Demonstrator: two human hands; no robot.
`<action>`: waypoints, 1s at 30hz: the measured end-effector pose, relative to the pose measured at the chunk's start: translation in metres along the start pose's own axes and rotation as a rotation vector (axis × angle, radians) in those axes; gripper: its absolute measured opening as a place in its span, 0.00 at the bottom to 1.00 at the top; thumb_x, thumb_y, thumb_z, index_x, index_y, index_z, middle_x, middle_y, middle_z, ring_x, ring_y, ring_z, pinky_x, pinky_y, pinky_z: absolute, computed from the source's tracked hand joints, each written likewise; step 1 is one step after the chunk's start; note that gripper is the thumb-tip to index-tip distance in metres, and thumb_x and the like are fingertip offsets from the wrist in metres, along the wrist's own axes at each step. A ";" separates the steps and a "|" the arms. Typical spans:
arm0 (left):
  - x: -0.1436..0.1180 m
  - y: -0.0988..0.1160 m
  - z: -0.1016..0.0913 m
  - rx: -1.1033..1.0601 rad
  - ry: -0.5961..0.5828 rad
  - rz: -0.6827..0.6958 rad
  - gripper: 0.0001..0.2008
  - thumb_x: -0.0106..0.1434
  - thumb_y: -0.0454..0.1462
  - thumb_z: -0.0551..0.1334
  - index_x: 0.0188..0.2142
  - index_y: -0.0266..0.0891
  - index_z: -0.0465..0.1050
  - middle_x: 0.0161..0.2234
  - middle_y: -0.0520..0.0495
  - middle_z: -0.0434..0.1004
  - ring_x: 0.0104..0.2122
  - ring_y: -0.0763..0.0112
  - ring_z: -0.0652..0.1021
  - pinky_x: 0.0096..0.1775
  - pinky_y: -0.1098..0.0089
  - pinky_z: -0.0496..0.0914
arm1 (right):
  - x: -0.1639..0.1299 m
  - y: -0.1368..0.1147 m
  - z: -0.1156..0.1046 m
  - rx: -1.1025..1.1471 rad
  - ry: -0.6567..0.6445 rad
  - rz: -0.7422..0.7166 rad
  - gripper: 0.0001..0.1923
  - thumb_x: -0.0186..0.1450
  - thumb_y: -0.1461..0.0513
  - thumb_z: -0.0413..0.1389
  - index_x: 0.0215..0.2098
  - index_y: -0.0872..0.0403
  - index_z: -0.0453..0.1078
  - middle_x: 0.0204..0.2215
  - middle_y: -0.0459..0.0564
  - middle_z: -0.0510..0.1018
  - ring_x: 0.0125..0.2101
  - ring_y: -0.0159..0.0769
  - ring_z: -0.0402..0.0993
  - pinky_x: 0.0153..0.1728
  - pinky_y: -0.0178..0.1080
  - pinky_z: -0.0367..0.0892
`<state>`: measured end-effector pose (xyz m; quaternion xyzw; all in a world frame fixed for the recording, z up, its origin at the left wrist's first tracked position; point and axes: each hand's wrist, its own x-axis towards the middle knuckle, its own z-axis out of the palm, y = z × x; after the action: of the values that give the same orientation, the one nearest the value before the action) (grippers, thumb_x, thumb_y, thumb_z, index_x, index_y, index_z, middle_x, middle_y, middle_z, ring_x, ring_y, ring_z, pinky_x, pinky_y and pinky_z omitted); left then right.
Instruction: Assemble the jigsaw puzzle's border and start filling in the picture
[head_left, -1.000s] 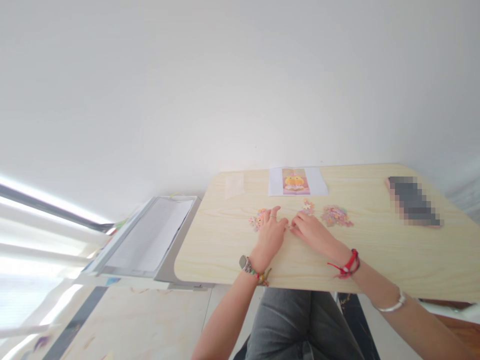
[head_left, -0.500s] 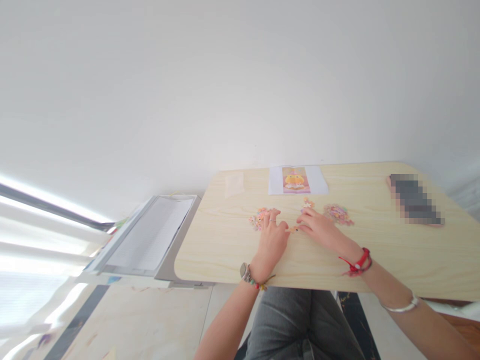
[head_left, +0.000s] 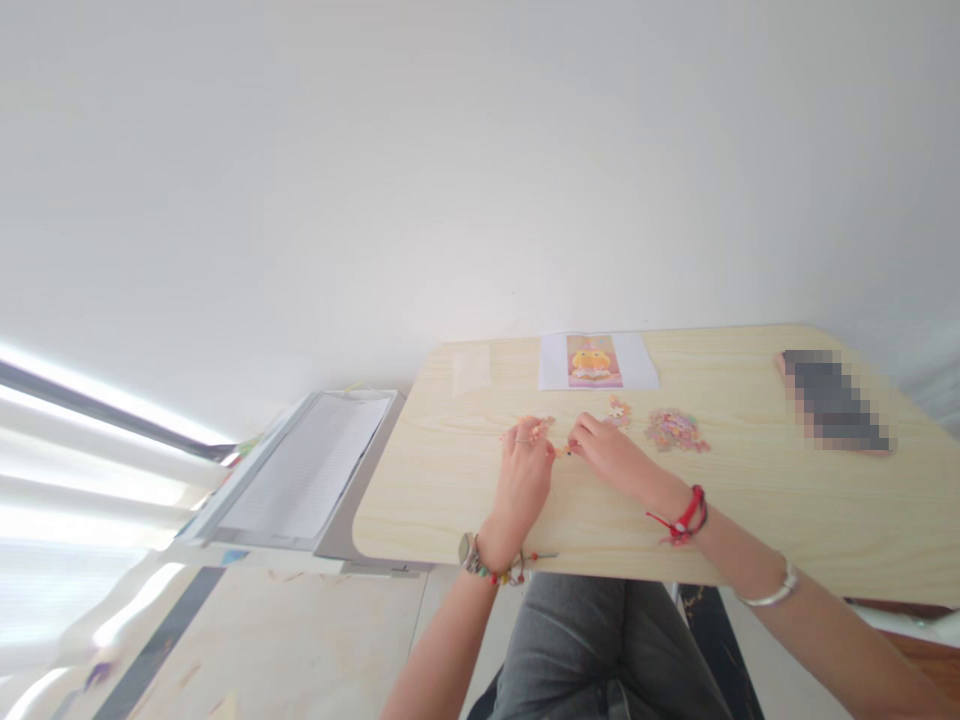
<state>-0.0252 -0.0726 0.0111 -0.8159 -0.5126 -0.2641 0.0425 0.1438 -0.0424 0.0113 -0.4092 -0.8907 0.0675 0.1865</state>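
Filling the frame's lower right, the table (head_left: 765,510) bears a printed sheet (head_left: 637,365) beyond the hands, presumably for unobstructed viewing. At lower centre, left hand (head_left: 523,480) and right hand (head_left: 616,457) curl inward; whether either grips cannot be told. A puzzle-piece pile (head_left: 675,430) lies right of centre, seemingly within reach; small yellowish pieces (head_left: 562,453) lie between the hands.

Laid on wood-grain desk (head_left: 750,510): printed page (head_left: 596,361), clustered puzzle pieces (head_left: 676,430), pixelated dark slab (head_left: 836,400), translucent sheet (head_left: 472,369), possibly plastic.
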 end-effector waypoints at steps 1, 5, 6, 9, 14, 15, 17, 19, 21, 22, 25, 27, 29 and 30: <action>-0.002 -0.008 -0.005 0.011 0.012 -0.010 0.07 0.60 0.27 0.54 0.32 0.38 0.68 0.46 0.40 0.66 0.49 0.59 0.68 0.47 0.54 0.67 | 0.008 -0.007 0.000 -0.012 0.007 -0.004 0.08 0.65 0.67 0.47 0.31 0.56 0.67 0.31 0.50 0.67 0.28 0.33 0.66 0.31 0.36 0.61; -0.009 -0.046 -0.016 0.078 0.068 -0.139 0.05 0.59 0.29 0.57 0.30 0.38 0.69 0.45 0.38 0.66 0.48 0.57 0.68 0.47 0.53 0.67 | 0.035 -0.023 -0.002 0.006 0.031 -0.001 0.08 0.66 0.65 0.47 0.35 0.57 0.68 0.35 0.52 0.69 0.31 0.34 0.68 0.33 0.37 0.62; -0.010 -0.054 -0.016 0.091 0.077 -0.172 0.05 0.59 0.29 0.57 0.29 0.38 0.69 0.45 0.38 0.66 0.47 0.57 0.69 0.47 0.53 0.67 | 0.038 -0.022 -0.003 0.017 0.039 0.011 0.08 0.66 0.65 0.47 0.35 0.57 0.68 0.36 0.53 0.69 0.31 0.34 0.68 0.34 0.37 0.62; -0.011 -0.069 -0.013 0.122 0.057 -0.211 0.07 0.59 0.28 0.56 0.28 0.37 0.69 0.42 0.39 0.68 0.47 0.57 0.70 0.48 0.52 0.66 | 0.033 -0.008 -0.007 0.044 0.070 0.067 0.08 0.65 0.67 0.48 0.35 0.56 0.69 0.37 0.53 0.69 0.33 0.35 0.69 0.36 0.38 0.64; -0.007 -0.070 -0.001 0.087 0.029 -0.266 0.07 0.58 0.28 0.57 0.27 0.37 0.70 0.43 0.39 0.67 0.47 0.58 0.70 0.47 0.54 0.68 | 0.007 0.027 -0.019 0.054 0.103 0.165 0.10 0.63 0.69 0.46 0.32 0.55 0.69 0.34 0.52 0.70 0.35 0.37 0.70 0.38 0.40 0.65; -0.006 -0.069 0.001 0.078 0.027 -0.275 0.07 0.57 0.28 0.57 0.26 0.37 0.71 0.43 0.39 0.67 0.47 0.57 0.70 0.46 0.54 0.68 | 0.002 0.031 -0.022 0.057 0.110 0.173 0.11 0.63 0.69 0.46 0.32 0.55 0.69 0.34 0.52 0.70 0.35 0.37 0.70 0.38 0.40 0.65; -0.004 -0.068 0.002 0.070 0.023 -0.284 0.06 0.57 0.28 0.58 0.26 0.37 0.71 0.43 0.39 0.67 0.47 0.57 0.69 0.47 0.54 0.68 | -0.005 0.038 -0.027 0.061 0.123 0.195 0.10 0.63 0.68 0.46 0.31 0.55 0.69 0.34 0.52 0.70 0.35 0.38 0.70 0.38 0.40 0.65; -0.003 -0.066 0.000 0.072 0.028 -0.279 0.07 0.58 0.29 0.57 0.26 0.37 0.71 0.42 0.38 0.67 0.48 0.57 0.69 0.47 0.53 0.68 | -0.010 0.044 -0.031 0.056 0.132 0.229 0.10 0.63 0.66 0.46 0.31 0.55 0.69 0.33 0.52 0.69 0.35 0.38 0.70 0.37 0.40 0.65; -0.002 -0.062 -0.003 0.072 0.045 -0.258 0.07 0.59 0.29 0.57 0.27 0.37 0.71 0.42 0.39 0.67 0.48 0.57 0.69 0.48 0.53 0.67 | -0.016 0.051 -0.033 0.037 0.129 0.268 0.10 0.64 0.65 0.47 0.32 0.54 0.70 0.33 0.52 0.69 0.34 0.38 0.70 0.37 0.39 0.65; -0.002 -0.059 -0.005 0.071 0.060 -0.249 0.06 0.59 0.29 0.57 0.28 0.38 0.71 0.43 0.39 0.67 0.49 0.57 0.68 0.48 0.53 0.67 | -0.018 0.054 -0.034 0.021 0.121 0.285 0.10 0.64 0.65 0.47 0.33 0.54 0.70 0.33 0.52 0.69 0.35 0.38 0.70 0.37 0.39 0.64; 0.001 -0.042 -0.010 0.048 0.103 -0.224 0.04 0.60 0.31 0.58 0.31 0.37 0.71 0.46 0.39 0.65 0.49 0.57 0.67 0.48 0.53 0.67 | -0.026 0.062 -0.034 -0.045 0.070 0.322 0.10 0.64 0.64 0.48 0.34 0.55 0.71 0.33 0.52 0.69 0.35 0.38 0.69 0.37 0.39 0.64; 0.004 -0.026 -0.010 0.008 0.086 -0.173 0.04 0.60 0.30 0.58 0.34 0.39 0.70 0.47 0.40 0.64 0.50 0.58 0.67 0.49 0.52 0.66 | -0.028 0.062 -0.034 -0.093 0.035 0.325 0.11 0.64 0.64 0.47 0.33 0.55 0.72 0.33 0.52 0.70 0.33 0.37 0.70 0.36 0.38 0.63; 0.008 -0.010 -0.008 -0.039 0.037 -0.130 0.06 0.59 0.29 0.58 0.36 0.39 0.70 0.47 0.41 0.64 0.50 0.58 0.67 0.49 0.52 0.66 | -0.028 0.057 -0.033 -0.139 0.015 0.317 0.11 0.64 0.64 0.47 0.34 0.55 0.72 0.34 0.52 0.70 0.31 0.36 0.70 0.34 0.38 0.62; 0.010 -0.002 -0.007 -0.056 0.009 -0.115 0.07 0.59 0.29 0.59 0.36 0.39 0.69 0.48 0.41 0.64 0.50 0.58 0.67 0.49 0.52 0.66 | -0.027 0.053 -0.032 -0.164 0.008 0.317 0.11 0.64 0.64 0.47 0.35 0.55 0.72 0.34 0.53 0.70 0.30 0.36 0.70 0.33 0.38 0.62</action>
<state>-0.0264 -0.0658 0.0213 -0.7848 -0.5508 -0.2839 0.0066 0.2093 -0.0293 0.0191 -0.5587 -0.8167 0.0215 0.1430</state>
